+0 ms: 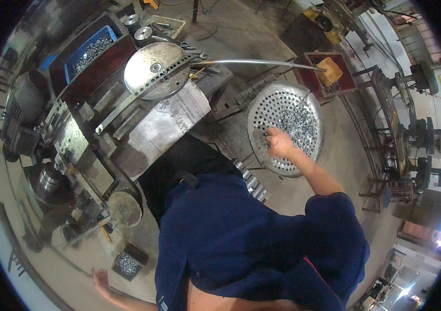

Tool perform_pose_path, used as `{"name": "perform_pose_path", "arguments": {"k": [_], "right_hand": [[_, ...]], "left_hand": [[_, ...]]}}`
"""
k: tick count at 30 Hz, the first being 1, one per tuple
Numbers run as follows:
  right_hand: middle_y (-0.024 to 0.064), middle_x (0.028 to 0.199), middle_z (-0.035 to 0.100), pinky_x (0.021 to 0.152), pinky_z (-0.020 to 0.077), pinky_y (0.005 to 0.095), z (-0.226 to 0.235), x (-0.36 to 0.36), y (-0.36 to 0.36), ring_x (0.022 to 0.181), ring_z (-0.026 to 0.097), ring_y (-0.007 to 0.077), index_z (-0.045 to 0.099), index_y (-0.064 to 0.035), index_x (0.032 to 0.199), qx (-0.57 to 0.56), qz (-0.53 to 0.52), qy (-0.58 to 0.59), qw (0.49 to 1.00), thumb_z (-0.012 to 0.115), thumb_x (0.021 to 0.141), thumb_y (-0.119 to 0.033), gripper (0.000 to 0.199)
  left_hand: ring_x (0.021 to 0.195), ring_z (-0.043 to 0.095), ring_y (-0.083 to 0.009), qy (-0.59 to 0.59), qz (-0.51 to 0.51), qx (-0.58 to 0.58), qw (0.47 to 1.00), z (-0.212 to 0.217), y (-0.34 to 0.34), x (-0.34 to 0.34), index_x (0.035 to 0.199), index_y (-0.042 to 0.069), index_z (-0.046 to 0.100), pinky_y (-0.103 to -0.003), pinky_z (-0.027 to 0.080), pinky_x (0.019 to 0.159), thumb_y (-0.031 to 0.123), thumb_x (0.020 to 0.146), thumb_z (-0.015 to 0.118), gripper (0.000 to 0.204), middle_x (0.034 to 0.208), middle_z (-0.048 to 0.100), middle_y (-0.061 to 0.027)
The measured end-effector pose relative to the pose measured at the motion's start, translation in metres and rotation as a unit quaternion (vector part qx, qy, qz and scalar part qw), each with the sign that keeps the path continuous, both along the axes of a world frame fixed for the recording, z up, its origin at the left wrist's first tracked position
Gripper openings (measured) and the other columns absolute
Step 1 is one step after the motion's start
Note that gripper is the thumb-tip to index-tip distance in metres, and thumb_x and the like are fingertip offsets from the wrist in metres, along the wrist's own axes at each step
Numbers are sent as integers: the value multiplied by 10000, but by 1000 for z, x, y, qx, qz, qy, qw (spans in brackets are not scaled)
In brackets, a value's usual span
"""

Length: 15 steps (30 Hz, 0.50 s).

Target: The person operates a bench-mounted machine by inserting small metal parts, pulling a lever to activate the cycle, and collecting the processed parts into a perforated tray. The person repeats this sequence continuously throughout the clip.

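Observation:
My right hand (278,143) is over the left part of a round, perforated metal tray (260,108). Its fingers are closed in a pinch, and whatever they hold is too small to make out. Small shiny metal parts (299,123), which look like nuts, lie heaped on the tray beside the hand. Low on the left, my left hand (100,281) hangs with its fingers apart and nothing visible in them. Closest to it is a small dark box (138,253) of similar metal parts.
On the left stands a machine with a large round metal disc (140,65), a perforated bar and a printed sheet (171,122). Behind it a blue bin (69,72) holds metal parts. A long rod (251,61) reaches toward a red tray (309,62) with a yellow container (330,72).

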State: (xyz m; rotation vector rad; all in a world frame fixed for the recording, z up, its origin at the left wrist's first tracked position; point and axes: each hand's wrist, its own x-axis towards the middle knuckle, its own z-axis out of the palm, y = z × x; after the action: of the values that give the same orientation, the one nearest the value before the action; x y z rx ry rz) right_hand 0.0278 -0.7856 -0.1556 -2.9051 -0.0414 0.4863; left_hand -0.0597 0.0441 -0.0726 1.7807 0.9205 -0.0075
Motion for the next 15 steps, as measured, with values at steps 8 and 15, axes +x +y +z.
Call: {"name": "perform_pose_path", "arguments": {"k": [8, 15], "right_hand": [[196, 1168, 471, 871, 442, 352, 78, 69, 84, 1029, 532, 331, 590, 38, 1003, 263, -2, -146, 954, 594, 561, -69, 455], [195, 1141, 468, 847, 436, 382, 144, 139, 230, 965, 523, 336, 546, 50, 1001, 433, 265, -207, 836, 584, 545, -71, 473]], "left_hand": [[765, 596, -172, -79, -79, 350, 930, 125, -131, 85, 1190, 18, 528, -309, 447, 750, 250, 908, 479, 368, 805, 635, -108], [872, 604, -143, -236, -407, 68, 880, 106, -298, 199, 1208, 18, 493, -275, 450, 821, 17, 843, 508, 365, 944, 641, -65]]}}
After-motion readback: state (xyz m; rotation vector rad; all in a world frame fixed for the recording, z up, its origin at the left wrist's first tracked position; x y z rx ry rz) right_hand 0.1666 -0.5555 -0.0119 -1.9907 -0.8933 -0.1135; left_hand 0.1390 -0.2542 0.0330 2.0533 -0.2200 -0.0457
